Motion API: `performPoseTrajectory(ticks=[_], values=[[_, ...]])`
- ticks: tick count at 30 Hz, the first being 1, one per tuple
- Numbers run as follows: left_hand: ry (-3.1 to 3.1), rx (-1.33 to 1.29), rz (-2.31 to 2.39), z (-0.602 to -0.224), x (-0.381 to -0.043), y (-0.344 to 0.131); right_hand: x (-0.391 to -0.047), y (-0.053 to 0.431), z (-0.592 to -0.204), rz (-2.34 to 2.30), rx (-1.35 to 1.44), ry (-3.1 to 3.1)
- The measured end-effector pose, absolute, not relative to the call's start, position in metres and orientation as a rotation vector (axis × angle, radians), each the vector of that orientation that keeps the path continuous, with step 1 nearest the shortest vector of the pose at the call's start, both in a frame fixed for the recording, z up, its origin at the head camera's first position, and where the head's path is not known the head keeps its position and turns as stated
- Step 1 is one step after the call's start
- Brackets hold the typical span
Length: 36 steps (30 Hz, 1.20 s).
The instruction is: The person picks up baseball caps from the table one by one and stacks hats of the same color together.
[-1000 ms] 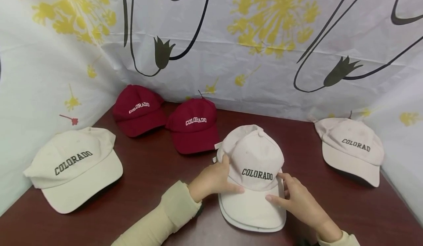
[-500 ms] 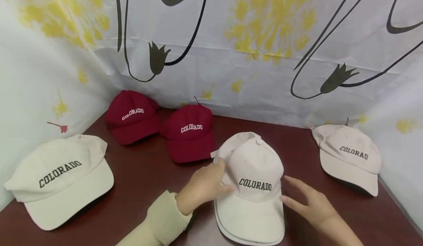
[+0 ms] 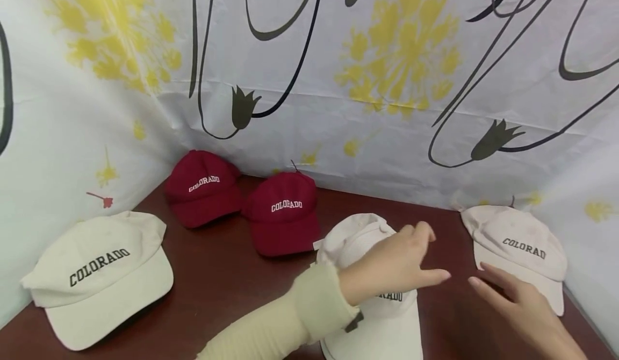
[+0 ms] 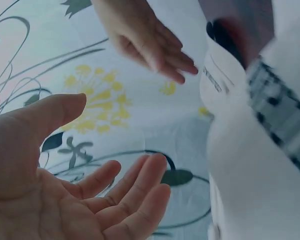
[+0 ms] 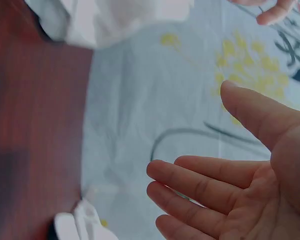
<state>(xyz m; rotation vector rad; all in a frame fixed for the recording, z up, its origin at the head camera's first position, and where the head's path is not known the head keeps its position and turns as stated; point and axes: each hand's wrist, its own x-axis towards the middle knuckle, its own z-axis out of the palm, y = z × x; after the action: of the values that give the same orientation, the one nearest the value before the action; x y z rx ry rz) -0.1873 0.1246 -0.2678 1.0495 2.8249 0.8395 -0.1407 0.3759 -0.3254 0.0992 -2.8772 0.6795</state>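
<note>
In the head view, a pale cap lettered COLORADO (image 3: 374,330) sits at the middle front, a second pale brim edge just showing beneath it. My left hand (image 3: 396,263) passes over this cap, partly covering its crown and lettering. Its thumb and fingers are spread with nothing between them, as the left wrist view also shows. Another pale cap (image 3: 519,234) stands at the right. My right hand (image 3: 524,306) is in front of it, covering part of its brim; whether they touch I cannot tell. The right wrist view shows that hand (image 5: 235,195) with fingers extended, holding nothing.
Two dark red caps (image 3: 205,188) stand side by side at the back left. A larger pale cap (image 3: 99,276) lies at the left. All rest on a dark reddish table (image 3: 232,301). A white patterned cloth (image 3: 309,80) walls the back and both sides.
Both hands have left the middle cap and moved right: the left now crosses above it, the right reaches the right-hand cap. The head view has tilted up, so everything sits lower.
</note>
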Motion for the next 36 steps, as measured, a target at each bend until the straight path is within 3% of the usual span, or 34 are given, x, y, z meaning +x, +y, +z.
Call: performPoseTrajectory(ticks=[10, 23, 36], values=[[2.815, 1.022, 0.714, -0.266, -0.204, 0.184, -0.155, 0.419, -0.307, 0.692, -0.039, -2.876], [2.744, 0.922, 0.744, -0.268, -0.221, 0.229, -0.166, 0.452, -0.303, 0.8, -0.263, -2.886], [2.687, 0.835, 0.812, -0.273, -0.233, 0.257, -0.167, 0.466, -0.308, 0.781, -0.216, -2.861]])
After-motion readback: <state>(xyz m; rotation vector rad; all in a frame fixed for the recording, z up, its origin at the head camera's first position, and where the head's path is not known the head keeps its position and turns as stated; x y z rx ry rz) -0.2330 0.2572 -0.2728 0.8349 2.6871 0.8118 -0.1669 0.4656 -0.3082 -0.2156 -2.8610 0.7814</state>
